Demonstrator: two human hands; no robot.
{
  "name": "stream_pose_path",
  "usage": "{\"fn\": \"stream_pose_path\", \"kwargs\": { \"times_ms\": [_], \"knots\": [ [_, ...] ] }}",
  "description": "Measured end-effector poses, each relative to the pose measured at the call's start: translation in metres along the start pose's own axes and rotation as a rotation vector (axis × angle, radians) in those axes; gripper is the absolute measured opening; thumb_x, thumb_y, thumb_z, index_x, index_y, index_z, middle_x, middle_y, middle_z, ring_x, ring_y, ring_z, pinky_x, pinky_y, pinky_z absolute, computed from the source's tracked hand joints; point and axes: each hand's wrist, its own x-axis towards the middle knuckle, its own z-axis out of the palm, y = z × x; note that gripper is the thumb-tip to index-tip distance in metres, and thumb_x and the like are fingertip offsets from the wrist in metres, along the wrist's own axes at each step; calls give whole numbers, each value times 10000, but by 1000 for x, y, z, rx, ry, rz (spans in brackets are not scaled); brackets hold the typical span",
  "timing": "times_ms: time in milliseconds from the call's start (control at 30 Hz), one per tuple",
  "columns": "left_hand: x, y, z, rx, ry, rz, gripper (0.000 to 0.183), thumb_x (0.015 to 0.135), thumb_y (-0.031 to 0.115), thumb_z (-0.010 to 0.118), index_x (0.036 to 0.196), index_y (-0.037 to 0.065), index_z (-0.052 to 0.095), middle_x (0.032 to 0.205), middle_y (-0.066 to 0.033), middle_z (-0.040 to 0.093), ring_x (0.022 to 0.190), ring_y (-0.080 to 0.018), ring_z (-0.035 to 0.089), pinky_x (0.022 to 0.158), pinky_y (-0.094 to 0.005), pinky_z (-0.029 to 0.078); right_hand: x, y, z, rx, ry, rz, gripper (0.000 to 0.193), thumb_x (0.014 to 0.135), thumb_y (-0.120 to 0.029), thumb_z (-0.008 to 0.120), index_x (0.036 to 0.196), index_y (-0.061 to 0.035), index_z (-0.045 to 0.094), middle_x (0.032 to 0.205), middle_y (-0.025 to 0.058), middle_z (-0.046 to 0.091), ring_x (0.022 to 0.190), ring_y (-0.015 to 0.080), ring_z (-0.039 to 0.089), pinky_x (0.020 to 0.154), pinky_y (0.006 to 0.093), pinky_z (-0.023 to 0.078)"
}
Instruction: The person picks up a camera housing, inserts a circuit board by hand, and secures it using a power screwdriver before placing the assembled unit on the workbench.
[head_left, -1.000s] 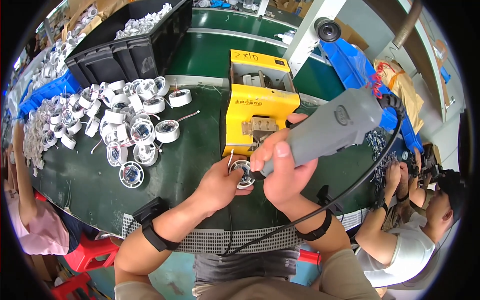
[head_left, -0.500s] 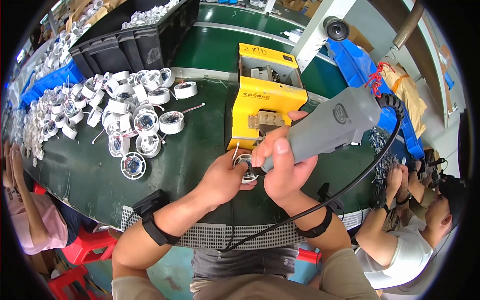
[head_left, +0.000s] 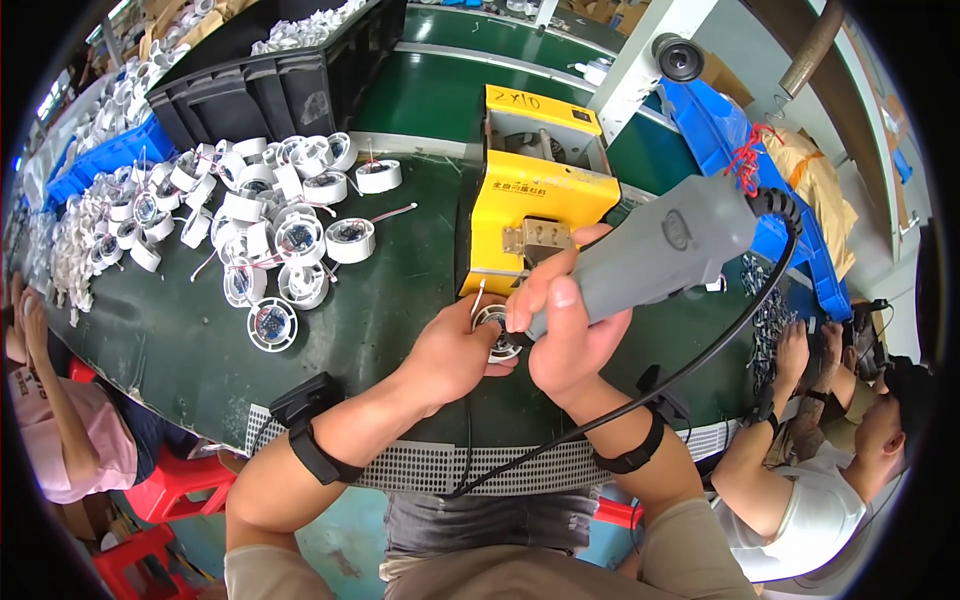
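Note:
My left hand (head_left: 447,352) is closed around a round white plastic housing (head_left: 491,314) with a circuit board inside, keeping it low against the green tabletop. A short white wire (head_left: 479,294) sticks up beside the left thumb. In my right hand (head_left: 572,345) is a grey electric screwdriver (head_left: 650,250), gripped near its lower end and tilted, with its tip down at the housing. Fingers hide the exact contact between tip and housing. A black cable (head_left: 740,325) loops from the tool's upper end. Just beyond both hands stands a yellow screw feeder (head_left: 545,195).
Many similar white housings (head_left: 300,240) with boards and wires are heaped on the left. Behind them stand a black crate (head_left: 245,105) and a blue bin (head_left: 120,160). Blue trays (head_left: 715,125) and small dark parts (head_left: 765,320) lie right. People sit on both sides.
The view has shifted slightly, so the table things appear a little lower and to the right. Both hands keep their hold on housing and screwdriver. The right-hand co-worker's hands have moved.

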Motion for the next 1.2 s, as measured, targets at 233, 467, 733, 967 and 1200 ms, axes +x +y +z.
{"fn": "stream_pose_path", "kwargs": {
  "times_ms": [233, 467, 733, 967, 1200],
  "knots": [
    [0, 3, 1, 153, -66, 82, 293, 961, 98, 441, 1216, -36, 493, 1107, -129, 601, 934, -219, 640, 790, -333, 575, -6, 3, -4, -58, -22, -14, 405, 914, -226, 576, 1163, 20, 374, 699, 28, 569, 598, 84, 547, 690, 257, 470],
    [-37, 67, -61, 1172, 603, 524, 361, 836, 116, 591, 1176, -1, 567, 944, -176, 663, 746, -311, 674, 658, -366, 527, 25, -17, -102, -506, 57, -186, 380, 938, -341, 544, 1104, 0, 560, 1071, 126, 585, 1042, 238, 538, 920, 381, 421],
    [-28, 74, -51, 1079, 904, 621, 391, 797, 224, 649, 1114, 12, 564, 1000, -246, 631, 867, -415, 632, 791, -485, 506, 0, 24, -344, -1536, 130, 258, 496, 763, -376, 730, 1141, -71, 629, 1229, 205, 549, 1116, 385, 533, 943, 444, 435],
    [-48, 60, -46, 1304, -390, 337, 240, 770, 288, 633, 768, 58, 700, 706, -115, 673, 717, -291, 658, 642, -393, 503, -16, -3, -192, -1397, -60, 383, 458, 723, -361, 735, 1036, -63, 584, 1178, 139, 531, 1221, 385, 423, 1030, 536, 298],
    [-17, 18, -13, 1025, -699, 285, 283, 869, 299, 647, 970, 35, 660, 778, -73, 679, 723, -162, 650, 644, -313, 493, -20, -36, -131, -1388, -178, -200, 591, 623, -498, 762, 869, -29, 502, 1182, 164, 464, 1269, 414, 344, 1098, 590, 152]
  ]
}}
